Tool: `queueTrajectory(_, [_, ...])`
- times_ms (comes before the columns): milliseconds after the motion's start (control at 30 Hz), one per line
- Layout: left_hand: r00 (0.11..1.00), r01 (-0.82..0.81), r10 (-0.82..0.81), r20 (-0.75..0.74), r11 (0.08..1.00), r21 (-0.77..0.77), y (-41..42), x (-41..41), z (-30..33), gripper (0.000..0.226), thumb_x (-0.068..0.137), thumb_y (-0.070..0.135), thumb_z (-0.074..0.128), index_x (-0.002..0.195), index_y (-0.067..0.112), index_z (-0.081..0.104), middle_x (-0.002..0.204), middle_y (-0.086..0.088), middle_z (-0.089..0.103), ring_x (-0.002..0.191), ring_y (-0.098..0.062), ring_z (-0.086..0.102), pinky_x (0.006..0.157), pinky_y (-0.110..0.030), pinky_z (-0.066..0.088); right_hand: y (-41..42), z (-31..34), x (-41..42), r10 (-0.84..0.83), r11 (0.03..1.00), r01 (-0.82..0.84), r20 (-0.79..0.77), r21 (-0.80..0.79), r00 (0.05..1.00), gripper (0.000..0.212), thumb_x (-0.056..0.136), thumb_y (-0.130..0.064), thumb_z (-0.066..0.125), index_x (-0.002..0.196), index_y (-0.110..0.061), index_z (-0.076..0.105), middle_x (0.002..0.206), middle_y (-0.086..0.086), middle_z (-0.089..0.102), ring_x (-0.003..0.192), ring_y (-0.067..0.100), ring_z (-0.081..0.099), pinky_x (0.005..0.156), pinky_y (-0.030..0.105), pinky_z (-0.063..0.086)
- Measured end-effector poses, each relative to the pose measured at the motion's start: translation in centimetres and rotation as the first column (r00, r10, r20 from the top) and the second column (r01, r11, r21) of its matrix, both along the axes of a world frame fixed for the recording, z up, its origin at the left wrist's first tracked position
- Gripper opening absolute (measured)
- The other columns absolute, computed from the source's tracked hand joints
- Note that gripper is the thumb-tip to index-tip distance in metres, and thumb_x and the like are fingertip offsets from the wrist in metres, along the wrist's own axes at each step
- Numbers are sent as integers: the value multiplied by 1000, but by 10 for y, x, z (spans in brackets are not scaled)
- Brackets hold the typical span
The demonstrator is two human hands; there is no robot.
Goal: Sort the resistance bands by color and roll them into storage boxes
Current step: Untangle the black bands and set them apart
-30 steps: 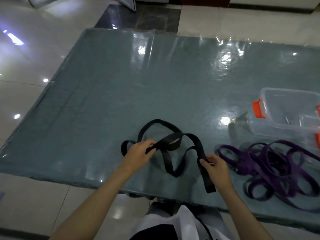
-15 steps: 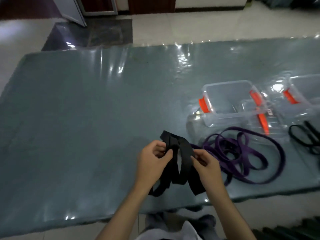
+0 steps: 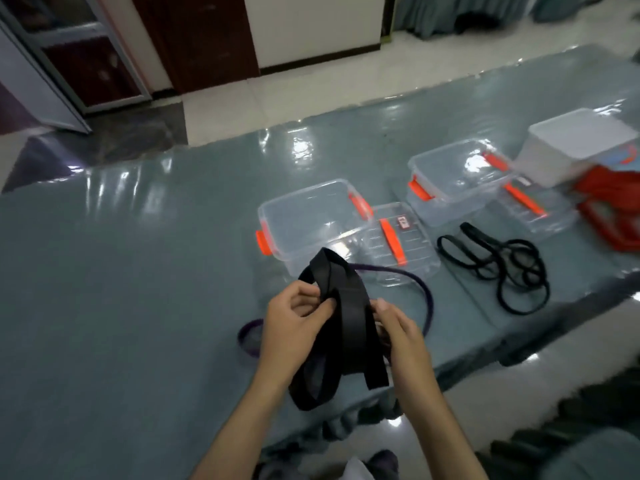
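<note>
Two hands, left (image 3: 291,323) and right (image 3: 398,332), grip a folded black band (image 3: 346,323), its loops running lengthwise toward the person.

You hold a black band (image 3: 349,323) | purple band (image 3: 428,306) beneath | clear boxes (image 3: 308,216) with orange latches (image 3: 263,242) | thin black bands (image 3: 512,268) | red bands (image 3: 613,209) | grey-blue tabletop (image 3: 121,306)

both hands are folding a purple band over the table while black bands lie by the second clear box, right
Not quite: the band gripped by the left hand and right hand is black, as the head view shows. The rest holds: thin black bands lie by the second clear box.
</note>
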State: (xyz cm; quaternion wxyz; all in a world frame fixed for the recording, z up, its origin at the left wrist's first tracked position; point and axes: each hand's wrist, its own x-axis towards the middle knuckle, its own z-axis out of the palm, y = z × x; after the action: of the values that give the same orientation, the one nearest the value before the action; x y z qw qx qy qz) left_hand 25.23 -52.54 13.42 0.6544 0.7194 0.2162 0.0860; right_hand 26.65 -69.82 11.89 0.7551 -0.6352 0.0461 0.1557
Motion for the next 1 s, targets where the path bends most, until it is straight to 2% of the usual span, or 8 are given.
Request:
queueTrajectory(67, [1000, 18, -18, -1, 1000, -11, -35, 16, 1, 18, 86, 8, 84, 87, 13, 68, 77, 4, 72, 64, -8, 64, 62, -18, 49, -35, 3, 11, 1, 1000, -1, 10, 15, 1000, 46, 89, -58, 66, 108, -18, 77, 111, 15, 77, 104, 26, 73, 93, 40, 57])
queueTrajectory(133, [999, 41, -41, -4, 999, -16, -67, 32, 2, 17, 87, 9, 84, 89, 13, 68, 78, -1, 73, 61, -8, 62, 61, -20, 48, -68, 6, 21, -39, 999, 39, 19, 23, 999, 40, 83, -54, 76, 104, -20, 78, 108, 10, 78, 102, 18, 74, 90, 31, 58])
queueTrajectory(300, [990, 143, -143, -17, 990, -8, -140, 77, -1, 16, 87, 6, 83, 89, 10, 68, 74, 0, 74, 64, -10, 68, 62, -23, 51, -140, 3, 49, -141, 990, 140, 56, 17, 988, 11, 93, -13, 78, 101, -21, 79, 98, 6, 80, 89, 14, 75, 75, 21, 58])
queueTrajectory(467, [975, 223, -224, -10, 973, -60, -201, 129, -9, 20, 86, 8, 86, 91, 9, 66, 83, -14, 73, 72, -17, 68, 65, -25, 53, -201, -7, 93, -251, 966, 253, 41, -45, 967, 12, 95, -8, 75, 105, -14, 77, 96, 9, 79, 90, 26, 75, 82, 34, 62])
queueTrajectory(567, [970, 242, -243, -1, 968, -66, -234, 165, -21, 21, 85, 9, 86, 88, 13, 66, 76, 0, 69, 67, -13, 64, 61, -19, 50, -235, -13, 128, -242, 966, 244, 37, -89, 970, 13, 96, -10, 74, 105, -17, 79, 99, 8, 80, 97, 29, 76, 85, 33, 62])
queueTrajectory(700, [976, 216, -216, 14, 976, -1, -270, 218, -35, 23, 85, 9, 87, 85, 20, 67, 79, 4, 73, 74, -12, 69, 72, -22, 57, -273, -17, 184, -198, 973, 197, 6, -115, 980, 14, 97, -4, 70, 109, -8, 76, 101, 11, 80, 99, 26, 76, 85, 28, 62])
queueTrajectory(833, [981, 187, -191, 31, 977, 103, -299, 264, -37, 21, 85, 24, 86, 84, 33, 67, 80, 14, 73, 75, -5, 71, 68, -15, 55, -302, -14, 241, -101, 992, 96, -58, -86, 993, 19, 100, -6, 67, 118, -4, 74, 109, 15, 80, 106, 29, 76, 95, 38, 62])
queueTrajectory(1000, [978, 178, -203, 46, 931, 319, -333, 317, -49, 22, 86, 35, 80, 86, 44, 60, 87, 20, 69, 81, -2, 69, 68, -10, 51, -336, -44, 310, -55, 995, 43, -127, -93, 990, 22, 101, -3, 66, 122, -3, 72, 108, 13, 80, 100, 21, 77, 83, 27, 62])
